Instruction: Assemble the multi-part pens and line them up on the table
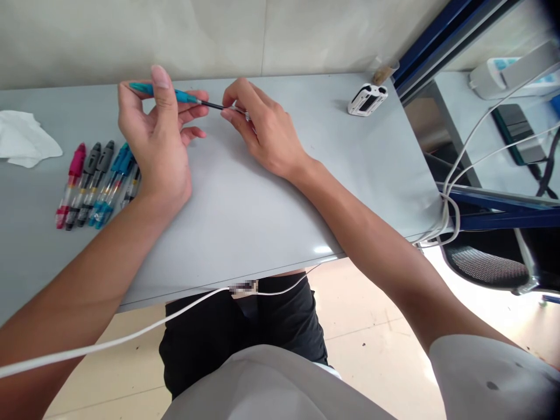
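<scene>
Left hand (155, 137) pinching teal pen part (164, 91) near counter's (245, 204) far edge, thumb pressing on top. Right hand (258, 125) pinching thin dark refill (213, 105) sticking out of it. Row of pens (94, 184) lying just left of left wrist, white tissue (21, 139) sitting at left edge, small white device (367, 99) near far right corner. Plenty of bare counter showing toward near edge.

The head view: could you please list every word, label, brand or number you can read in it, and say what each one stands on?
No text can be read anywhere.
Row of pens: any print is too small to read.
White device: dark face, nothing legible.
Teal pen held in both hands: no lettering visible.
</scene>
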Demonstrator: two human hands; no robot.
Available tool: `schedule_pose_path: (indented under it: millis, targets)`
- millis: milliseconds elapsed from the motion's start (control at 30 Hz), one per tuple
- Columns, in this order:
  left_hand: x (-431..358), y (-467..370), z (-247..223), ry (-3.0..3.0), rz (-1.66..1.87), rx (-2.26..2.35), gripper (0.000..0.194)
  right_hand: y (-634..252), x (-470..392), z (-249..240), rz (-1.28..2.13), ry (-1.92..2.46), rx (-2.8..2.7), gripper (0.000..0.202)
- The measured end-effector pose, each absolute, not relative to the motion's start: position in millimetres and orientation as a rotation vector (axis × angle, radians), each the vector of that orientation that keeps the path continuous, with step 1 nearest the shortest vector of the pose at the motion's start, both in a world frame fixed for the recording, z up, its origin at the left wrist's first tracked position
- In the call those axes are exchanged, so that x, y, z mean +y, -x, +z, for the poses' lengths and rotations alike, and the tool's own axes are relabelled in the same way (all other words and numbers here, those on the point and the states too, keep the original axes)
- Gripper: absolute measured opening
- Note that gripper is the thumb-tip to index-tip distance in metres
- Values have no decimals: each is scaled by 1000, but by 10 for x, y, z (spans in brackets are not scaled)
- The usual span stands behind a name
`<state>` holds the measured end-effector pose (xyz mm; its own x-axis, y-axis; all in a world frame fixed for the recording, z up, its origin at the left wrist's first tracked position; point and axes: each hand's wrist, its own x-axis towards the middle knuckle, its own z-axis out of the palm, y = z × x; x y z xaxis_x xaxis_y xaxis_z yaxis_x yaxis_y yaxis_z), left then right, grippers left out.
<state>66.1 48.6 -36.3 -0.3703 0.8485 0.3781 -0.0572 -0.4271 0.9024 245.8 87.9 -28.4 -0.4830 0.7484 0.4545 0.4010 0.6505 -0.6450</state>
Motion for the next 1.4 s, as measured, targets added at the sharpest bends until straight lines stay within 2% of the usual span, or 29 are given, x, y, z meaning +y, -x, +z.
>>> schedule_pose_path:
  millis: [133, 367, 500, 700, 967, 1067, 1200, 1267, 1400]
  targets:
    - [495, -646, -384, -1210, 1850, 1147, 40, -2448, 901, -294, 596, 871, -2106, 51]
    - [459, -699, -395, -1265, 1790, 1091, 32, -2465, 837, -243, 567, 799, -2206, 18]
    - [460, -682, -391, -1324, 1799, 1085, 21, -2468, 846, -254, 561, 813, -2239, 23]
    - [473, -665, -398, -1341, 1784, 1069, 21, -2466, 866, -280, 571, 808, -2212, 25]
    - [517, -607, -427, -1395, 1775, 1021, 32, -2469, 851, -272, 600, 765, -2259, 27]
    - [528, -579, -429, -1380, 1750, 944, 47, -2461, 820, -261, 557, 731, -2265, 32]
    - [510, -605, -419, -1426, 1746, 822, 65, -2454, 798, -250, 579, 694, -2174, 25]
    - [497, -624, -412, -1430, 1772, 867, 60, -2453, 818, -261, 591, 698, -2166, 29]
    - [506, -617, -398, -1384, 1831, 1041, 29, -2444, 897, -323, 589, 746, -2177, 44]
